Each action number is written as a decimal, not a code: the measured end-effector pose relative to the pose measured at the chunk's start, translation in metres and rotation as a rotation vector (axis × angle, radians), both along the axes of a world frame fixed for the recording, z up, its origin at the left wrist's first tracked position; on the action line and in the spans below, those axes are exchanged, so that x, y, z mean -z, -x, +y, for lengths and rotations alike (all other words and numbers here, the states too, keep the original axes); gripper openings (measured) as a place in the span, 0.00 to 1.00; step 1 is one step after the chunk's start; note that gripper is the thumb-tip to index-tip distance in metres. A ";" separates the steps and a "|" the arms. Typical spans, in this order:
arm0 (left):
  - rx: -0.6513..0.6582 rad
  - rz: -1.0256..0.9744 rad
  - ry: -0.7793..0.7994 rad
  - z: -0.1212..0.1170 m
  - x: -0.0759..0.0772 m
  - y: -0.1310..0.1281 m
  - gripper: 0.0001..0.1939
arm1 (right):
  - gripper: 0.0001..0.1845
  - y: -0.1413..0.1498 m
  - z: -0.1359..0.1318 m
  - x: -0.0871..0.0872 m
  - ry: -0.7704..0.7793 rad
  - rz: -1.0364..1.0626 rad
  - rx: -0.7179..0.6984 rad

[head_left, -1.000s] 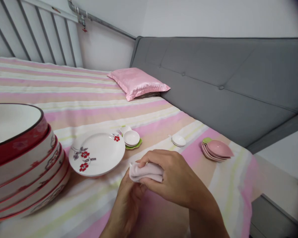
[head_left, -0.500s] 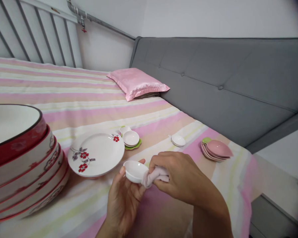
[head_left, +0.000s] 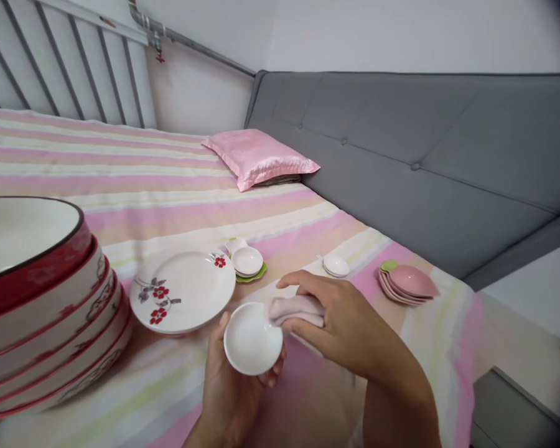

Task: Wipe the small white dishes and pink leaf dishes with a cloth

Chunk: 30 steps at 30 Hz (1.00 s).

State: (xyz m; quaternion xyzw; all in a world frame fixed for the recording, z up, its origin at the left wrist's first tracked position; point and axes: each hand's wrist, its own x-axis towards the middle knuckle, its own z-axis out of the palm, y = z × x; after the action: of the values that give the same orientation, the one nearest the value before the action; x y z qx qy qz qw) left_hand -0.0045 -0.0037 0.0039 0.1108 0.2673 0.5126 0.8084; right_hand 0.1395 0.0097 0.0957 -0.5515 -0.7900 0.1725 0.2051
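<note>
My left hand grips a small white dish from below and the left side, its hollow tilted toward me. A folded pale pink cloth is pinched in my right hand, its end against the dish's upper right rim. Behind my hands, small white dishes are stacked on a green-edged dish. Farther right lie a little stack of white dishes and a stack of pink leaf-shaped dishes. A white plate with red flowers is left of my hands.
Tall nested red-and-white bowls fill the left front. Everything rests on a striped bedsheet. A pink pillow lies by the grey headboard. A radiator stands at the far left, and the bed's edge drops off at the right.
The dish in my left hand has tipped so its inside faces me more fully. My right hand has shifted the cloth slightly up, from the right side to the upper right rim.
</note>
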 end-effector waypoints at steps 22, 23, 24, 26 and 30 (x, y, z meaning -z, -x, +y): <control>0.162 0.120 0.035 -0.003 0.002 -0.009 0.26 | 0.06 0.017 0.002 0.011 -0.058 -0.066 -0.199; 0.159 0.122 0.042 -0.003 0.002 -0.010 0.25 | 0.05 0.017 0.002 0.011 -0.067 -0.062 -0.177; 0.153 0.125 0.046 -0.003 0.002 -0.010 0.25 | 0.04 0.017 0.002 0.012 -0.074 -0.062 -0.150; 0.141 0.132 0.046 -0.003 0.002 -0.011 0.25 | 0.04 0.017 0.003 0.012 -0.081 -0.073 -0.082; 0.136 0.164 0.041 -0.003 0.003 -0.011 0.26 | 0.05 0.017 0.005 0.014 -0.068 -0.118 0.044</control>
State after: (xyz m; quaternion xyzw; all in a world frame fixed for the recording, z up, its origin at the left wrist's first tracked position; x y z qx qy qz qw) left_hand 0.0068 -0.0066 0.0014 0.1536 0.3350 0.4399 0.8190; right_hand 0.1227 0.0145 0.0815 -0.5705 -0.7939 0.1083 0.1805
